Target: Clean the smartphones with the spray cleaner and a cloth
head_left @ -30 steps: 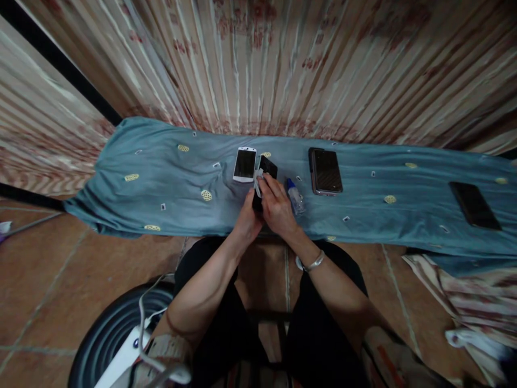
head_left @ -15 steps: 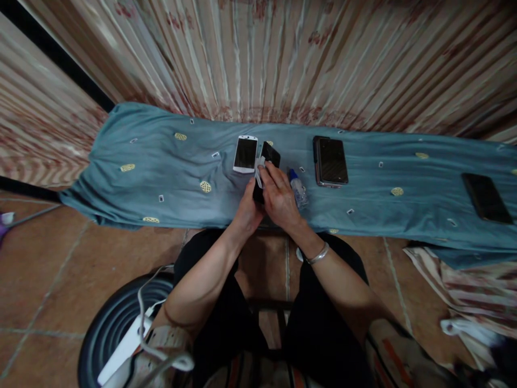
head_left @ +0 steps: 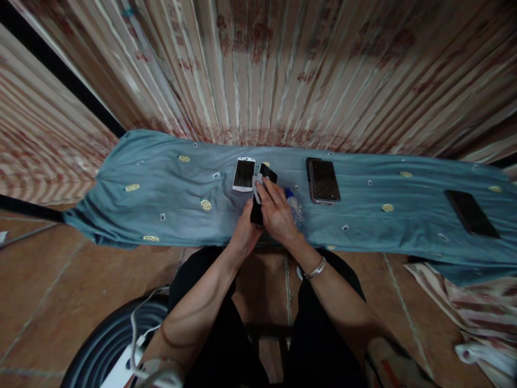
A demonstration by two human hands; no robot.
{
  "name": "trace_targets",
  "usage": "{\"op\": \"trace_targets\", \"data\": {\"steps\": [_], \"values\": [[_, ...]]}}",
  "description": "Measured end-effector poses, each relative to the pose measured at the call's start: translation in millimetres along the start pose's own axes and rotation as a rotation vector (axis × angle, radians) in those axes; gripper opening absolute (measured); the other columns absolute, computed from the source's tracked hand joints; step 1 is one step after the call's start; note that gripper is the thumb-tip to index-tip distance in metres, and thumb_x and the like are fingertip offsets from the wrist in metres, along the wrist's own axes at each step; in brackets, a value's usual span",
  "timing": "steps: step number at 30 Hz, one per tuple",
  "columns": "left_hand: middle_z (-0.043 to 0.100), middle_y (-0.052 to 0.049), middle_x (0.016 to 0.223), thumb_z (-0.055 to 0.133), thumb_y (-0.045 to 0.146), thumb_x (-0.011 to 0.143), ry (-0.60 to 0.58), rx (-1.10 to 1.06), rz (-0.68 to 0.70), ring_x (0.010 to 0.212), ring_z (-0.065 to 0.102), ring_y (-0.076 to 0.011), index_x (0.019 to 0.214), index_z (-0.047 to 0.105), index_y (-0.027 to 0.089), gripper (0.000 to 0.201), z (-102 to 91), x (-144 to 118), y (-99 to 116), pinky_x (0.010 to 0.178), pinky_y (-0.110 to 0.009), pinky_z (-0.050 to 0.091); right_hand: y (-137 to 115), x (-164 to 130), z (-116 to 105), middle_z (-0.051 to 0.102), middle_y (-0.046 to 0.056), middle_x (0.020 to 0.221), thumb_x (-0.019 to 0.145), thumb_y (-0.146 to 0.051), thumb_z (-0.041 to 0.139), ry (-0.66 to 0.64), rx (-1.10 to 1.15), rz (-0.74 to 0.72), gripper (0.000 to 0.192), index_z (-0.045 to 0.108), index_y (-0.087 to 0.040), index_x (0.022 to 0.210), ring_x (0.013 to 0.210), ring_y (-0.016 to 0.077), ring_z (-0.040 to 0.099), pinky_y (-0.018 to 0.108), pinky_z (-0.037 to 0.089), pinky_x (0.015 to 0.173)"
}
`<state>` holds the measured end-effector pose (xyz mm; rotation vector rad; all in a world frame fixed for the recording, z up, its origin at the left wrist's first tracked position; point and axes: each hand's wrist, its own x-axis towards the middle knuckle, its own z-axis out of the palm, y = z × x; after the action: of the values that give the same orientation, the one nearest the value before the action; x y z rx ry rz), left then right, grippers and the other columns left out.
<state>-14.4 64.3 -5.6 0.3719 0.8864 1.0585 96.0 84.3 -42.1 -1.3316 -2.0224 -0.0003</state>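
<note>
My left hand [head_left: 245, 230] is closed round a black phone [head_left: 256, 215] near the front edge of the cloth. Over that phone, my right hand [head_left: 278, 211] presses a small pale grey wiping cloth [head_left: 257, 189] under its fingers, and hides much of the phone's face. Just beyond the fingertips lies a second dark phone [head_left: 268, 172], partly covered by the hand. A white phone with a dark screen [head_left: 244, 174] rests to the left of it. Close by my right hand is a clear bottle with a blue cap [head_left: 294, 205], partly hidden.
Patterned blue-green fabric [head_left: 181, 202] covers the long bench. Stacked dark phones [head_left: 324, 181] lie right of centre, and another dark phone [head_left: 472, 213] lies far right. A pleated curtain [head_left: 250, 75] hangs behind. On the floor, a white power strip [head_left: 121, 371] sits in a black ribbed basin [head_left: 86, 350].
The view has tilted up, so the bench and my hands appear lower. Both hands keep their holds, with the cloth in nearly the same place on the phone.
</note>
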Motion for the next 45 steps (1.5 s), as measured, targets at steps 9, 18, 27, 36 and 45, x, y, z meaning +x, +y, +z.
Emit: {"op": "trace_targets", "data": {"steps": [9, 18, 27, 36, 45], "values": [[0.069, -0.007, 0.089, 0.051, 0.044, 0.097, -0.034, 0.059, -0.047, 0.082, 0.062, -0.0192, 0.101, 0.067, 0.016, 0.033, -1.4, -5, -10, 0.067, -0.031, 0.053, 21, 8, -10, 0.045, 0.017, 0.158, 0.1, -0.014, 0.032, 0.045, -0.016, 0.047, 0.056, 0.041, -0.012, 0.156, 0.148, 0.0269, 0.04, 0.051, 0.037, 0.122], [0.068, -0.007, 0.086, 0.07, 0.056, 0.081, -0.105, 0.086, -0.081, 0.076, 0.066, -0.0175, 0.097, 0.067, 0.015, 0.043, -2.6, -4, -14, 0.059, -0.027, 0.055, 40, 9, -13, 0.05, 0.016, 0.154, 0.099, -0.016, 0.032, 0.083, -0.008, 0.112, 0.057, 0.041, -0.016, 0.156, 0.145, 0.0268, 0.044, 0.052, 0.038, 0.121], [0.069, -0.009, 0.09, 0.07, 0.057, 0.08, -0.07, 0.142, -0.011, 0.078, 0.066, -0.0189, 0.099, 0.068, 0.016, 0.045, -8.1, 0, -15, 0.059, -0.029, 0.055, 30, 1, -19, 0.045, 0.014, 0.158, 0.097, -0.01, 0.034, 0.094, -0.019, 0.053, 0.06, 0.042, -0.019, 0.156, 0.149, 0.025, 0.039, 0.05, 0.039, 0.121], [0.074, -0.009, 0.094, 0.048, 0.04, 0.098, 0.024, 0.156, 0.066, 0.1, 0.067, -0.0291, 0.106, 0.068, 0.02, 0.029, -8.6, 4, -9, 0.079, -0.042, 0.057, 8, -12, -10, 0.046, 0.014, 0.158, 0.1, -0.011, 0.036, 0.021, 0.009, -0.028, 0.055, 0.047, -0.02, 0.153, 0.149, 0.0269, 0.04, 0.05, 0.04, 0.121], [0.071, -0.009, 0.092, 0.063, 0.052, 0.086, -0.03, 0.157, 0.04, 0.089, 0.067, -0.0244, 0.107, 0.067, 0.017, 0.042, -9.0, 4, -16, 0.071, -0.035, 0.056, 15, -8, -15, 0.045, 0.012, 0.159, 0.098, -0.006, 0.036, -0.01, -0.004, -0.004, 0.062, 0.038, -0.02, 0.158, 0.152, 0.0266, 0.035, 0.049, 0.036, 0.125]]}}
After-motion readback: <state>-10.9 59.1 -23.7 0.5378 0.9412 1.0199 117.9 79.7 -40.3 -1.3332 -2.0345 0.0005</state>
